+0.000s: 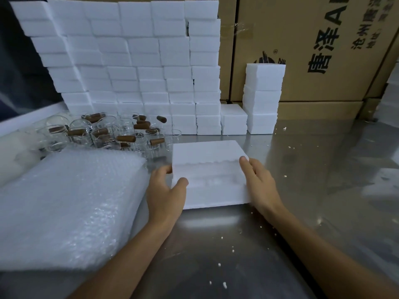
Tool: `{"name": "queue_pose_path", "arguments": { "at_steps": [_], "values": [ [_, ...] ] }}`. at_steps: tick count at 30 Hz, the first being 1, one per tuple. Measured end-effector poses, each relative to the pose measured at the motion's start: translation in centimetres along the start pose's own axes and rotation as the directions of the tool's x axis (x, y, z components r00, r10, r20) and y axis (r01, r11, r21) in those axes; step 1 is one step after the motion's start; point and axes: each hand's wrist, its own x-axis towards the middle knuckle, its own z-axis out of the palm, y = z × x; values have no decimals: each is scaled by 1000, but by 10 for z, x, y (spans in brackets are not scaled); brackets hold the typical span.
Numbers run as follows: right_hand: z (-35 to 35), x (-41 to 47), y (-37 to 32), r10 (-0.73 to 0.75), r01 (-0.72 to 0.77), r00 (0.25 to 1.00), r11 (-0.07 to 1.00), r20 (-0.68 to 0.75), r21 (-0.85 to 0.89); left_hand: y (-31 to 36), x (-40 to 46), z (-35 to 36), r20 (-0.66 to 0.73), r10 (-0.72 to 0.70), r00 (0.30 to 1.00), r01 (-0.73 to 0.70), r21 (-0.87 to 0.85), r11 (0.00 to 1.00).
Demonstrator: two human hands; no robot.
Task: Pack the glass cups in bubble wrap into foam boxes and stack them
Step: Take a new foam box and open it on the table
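Note:
A white foam box (212, 192) lies on the metal table (313, 169) in front of me, its lid (205, 152) slid toward the far side so the cavity shows. My left hand (166, 190) grips the box's left edge, thumb on the rim. My right hand (258, 182) holds its right side with the fingers along the wall. Something pale lies in the cavity; I cannot tell what. Several glass cups with brown wooden handles (103, 132) stand at the back left. A thick pile of bubble wrap sheets (64, 208) lies at my left.
A tall wall of stacked foam boxes (133, 67) fills the back. A single foam box (234, 123) and a short column of foam boxes (263, 98) stand to its right. Printed cardboard cartons (319, 46) rise behind. Foam crumbs dot the table.

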Motion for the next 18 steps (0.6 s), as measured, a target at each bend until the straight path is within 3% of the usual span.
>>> {"name": "queue_pose_path", "arguments": {
  "at_steps": [2,5,8,12,18],
  "values": [
    [-7,3,1,37,-41,995,998,89,39,5,0,-2,66,2,998,-2,-2,1000],
    [-19,9,0,104,-126,962,989,252,74,14,0,-8,228,-7,974,42,-151,988],
    [-25,15,-6,216,-243,921,969,325,45,16,2,-12,328,-34,944,98,-180,979],
    [-25,18,-10,227,-231,914,973,336,-29,10,11,-11,353,-161,922,205,-92,974],
    [-20,22,-12,284,-238,931,949,229,-208,3,23,-9,323,-257,911,245,79,966]
  ]
}}
